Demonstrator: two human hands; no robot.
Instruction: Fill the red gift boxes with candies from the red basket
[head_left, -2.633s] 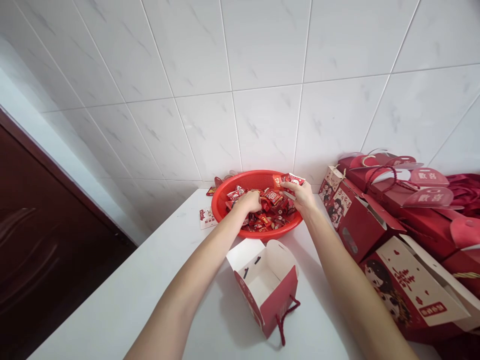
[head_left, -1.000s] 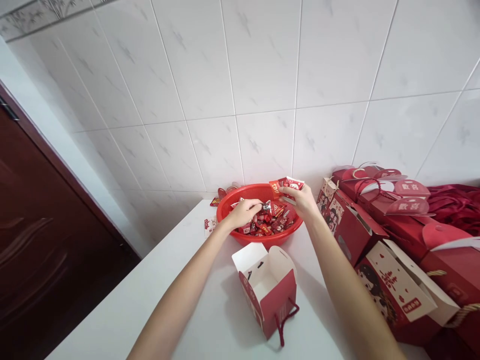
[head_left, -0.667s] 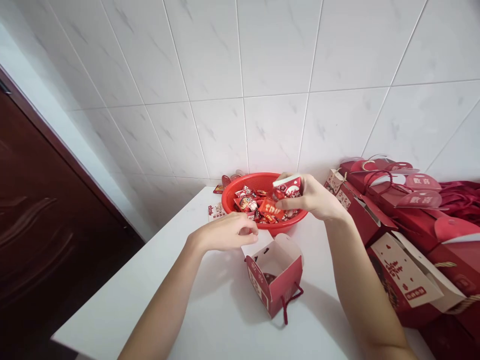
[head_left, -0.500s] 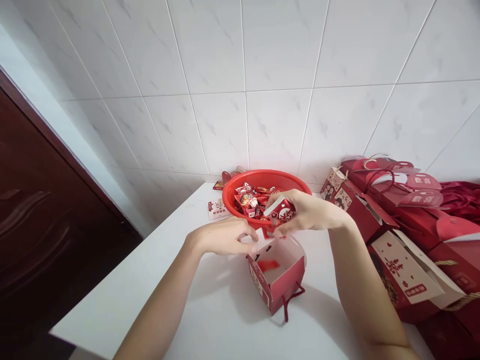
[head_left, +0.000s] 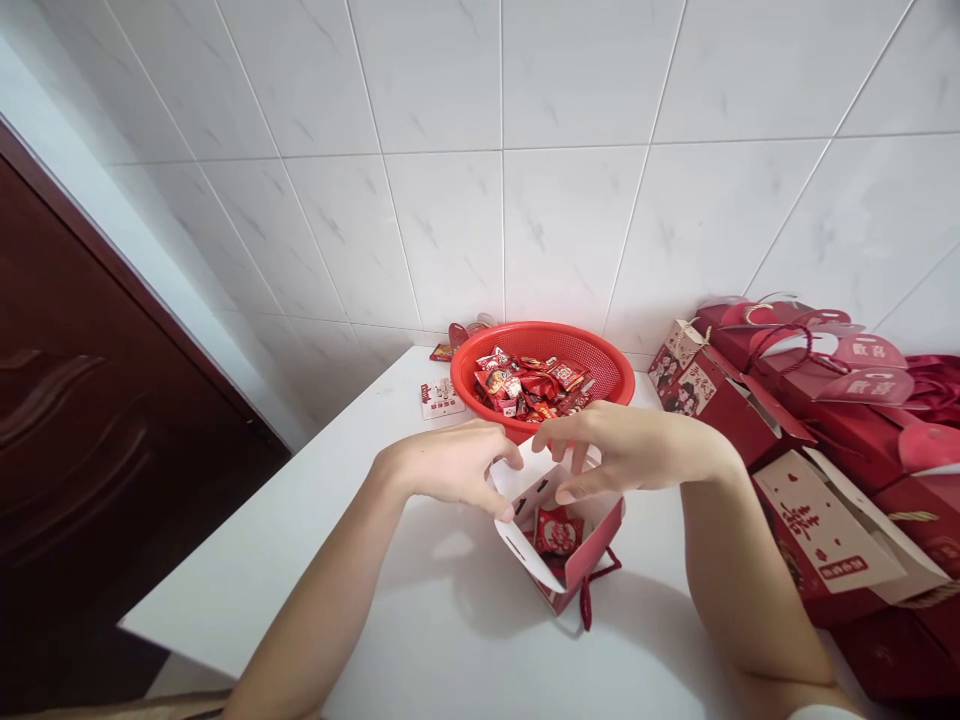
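A red and white cardboard gift box [head_left: 592, 545] stands on the table in front of me, its flaps up and its top open. Inside it lies a red wrapped candy packet [head_left: 558, 532]; what is beneath is partly hidden. My left hand [head_left: 454, 468] is at the box's left side, thumb and fingers bent around the raised white flap edge. Over the box's far right side hovers my right hand [head_left: 626, 452], fingers curved and apart, holding nothing. Just behind the box, a red plastic basket [head_left: 611, 372] holds many wrapped candies [head_left: 525, 385].
Several red gift boxes [head_left: 821, 520] are piled along the right side. A printed card [head_left: 441, 398] lies left of the basket. White tiled wall [head_left: 442, 230] rises behind the white table [head_left: 300, 540]; a dark wooden door [head_left: 97, 420] is at left.
My right hand has let go of the red packets it held, and a red packet now lies in the box. The box's near white flap has come up beside my left thumb.
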